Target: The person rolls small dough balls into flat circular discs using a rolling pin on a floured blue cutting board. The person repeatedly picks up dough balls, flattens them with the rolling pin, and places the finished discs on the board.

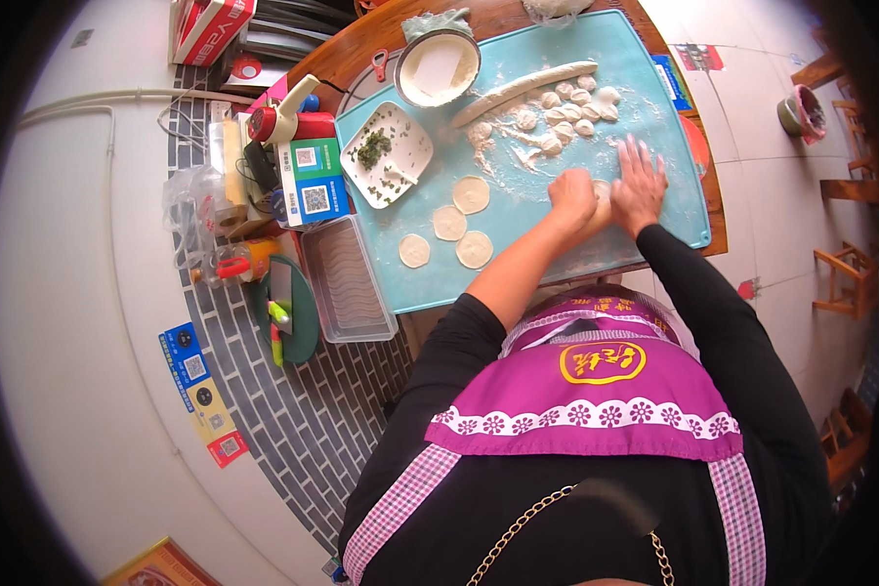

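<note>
On a floured turquoise mat (pixel 513 242), my left hand (pixel 573 194) is curled at the edge of a small dough round (pixel 601 189), mostly hidden by my hands. My right hand (pixel 639 183) lies flat, fingers stretched forward, its palm against what looks like a wooden rolling pin (pixel 598 218) between the hands. Several small dough pieces (pixel 571 112) lie beyond my hands in loose flour, beside a long dough rope (pixel 524 91). To the left rest several flat round dough wrappers (pixel 474 250).
A bowl of flour (pixel 438 69) and a white square dish (pixel 355 165) with chopped greens (pixel 374 149) and a spoon (pixel 399 173) stand at the mat's far left. An empty clear plastic tray (pixel 348 286), a green cutting board (pixel 304 322) and a knife (pixel 281 289) lie left of the mat.
</note>
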`<action>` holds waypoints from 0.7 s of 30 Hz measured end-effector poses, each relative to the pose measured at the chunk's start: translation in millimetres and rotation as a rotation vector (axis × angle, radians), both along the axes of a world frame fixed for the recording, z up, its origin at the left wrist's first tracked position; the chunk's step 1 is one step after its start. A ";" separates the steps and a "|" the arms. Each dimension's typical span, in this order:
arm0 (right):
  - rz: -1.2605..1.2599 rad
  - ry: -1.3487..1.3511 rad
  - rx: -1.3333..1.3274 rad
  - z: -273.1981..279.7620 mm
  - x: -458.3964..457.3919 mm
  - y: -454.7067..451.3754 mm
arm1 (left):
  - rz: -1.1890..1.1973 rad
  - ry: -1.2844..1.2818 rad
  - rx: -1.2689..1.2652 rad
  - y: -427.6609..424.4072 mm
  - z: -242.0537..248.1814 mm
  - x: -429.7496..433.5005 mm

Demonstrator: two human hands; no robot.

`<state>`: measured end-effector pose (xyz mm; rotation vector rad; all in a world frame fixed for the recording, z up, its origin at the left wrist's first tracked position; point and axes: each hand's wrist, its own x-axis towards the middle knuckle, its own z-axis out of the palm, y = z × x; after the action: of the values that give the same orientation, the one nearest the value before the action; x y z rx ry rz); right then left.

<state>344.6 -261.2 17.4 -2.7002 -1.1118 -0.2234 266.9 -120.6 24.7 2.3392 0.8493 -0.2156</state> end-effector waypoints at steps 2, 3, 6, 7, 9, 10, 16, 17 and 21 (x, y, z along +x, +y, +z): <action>-0.096 0.086 0.002 -7.4 12.2 40.0 | -0.069 -0.176 0.199 -7.0 6.9 5.1; -0.138 0.052 0.049 -8.0 16.5 51.5 | -0.064 -0.215 0.203 -8.4 8.8 7.3; -0.070 0.090 0.198 -2.8 15.3 44.3 | -0.115 -0.194 0.193 -7.3 9.6 -0.4; -0.068 0.095 0.141 0.7 9.1 27.9 | -0.050 -0.188 0.124 -5.6 9.0 -9.7; -0.025 0.155 0.043 7.8 -5.5 -16.9 | 0.065 -0.165 -0.029 5.4 9.1 -17.3; 0.002 0.134 0.015 10.2 -11.7 -33.8 | 0.103 -0.103 -0.164 10.2 10.8 -19.9; -0.101 0.022 0.000 -2.9 6.7 39.1 | -0.082 -0.095 0.131 -2.2 33.3 -5.9; -0.117 -0.041 0.042 -2.2 11.3 51.4 | -0.087 -0.135 0.140 -3.6 33.7 -2.7; -0.028 0.065 0.235 13.6 1.9 27.1 | -0.028 -0.194 0.067 -1.3 22.1 -14.6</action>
<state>346.5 -234.1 31.1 -2.4981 -0.9651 -0.2521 252.3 -121.8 46.8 2.3894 0.7389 0.0287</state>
